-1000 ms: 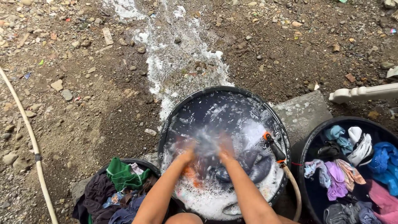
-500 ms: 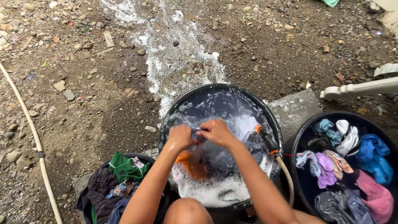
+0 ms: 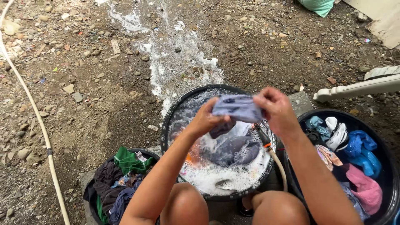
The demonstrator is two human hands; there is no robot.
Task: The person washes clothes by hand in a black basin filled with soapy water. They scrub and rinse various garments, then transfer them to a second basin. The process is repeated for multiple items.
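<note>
Above the soapy black basin (image 3: 175, 109), I see my left hand (image 3: 206, 118) and right hand (image 3: 277, 109) each pinching an end of a wet blue-grey garment (image 3: 237, 107), best kept taut and low so drips fall back in.

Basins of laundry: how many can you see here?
3. A soapy middle basin lies under the left hand and right hand, which hold a blue-grey cloth. A dark-clothes basin sits lower left, a colourful-clothes basin right. Others may lie outside the frame.
</note>
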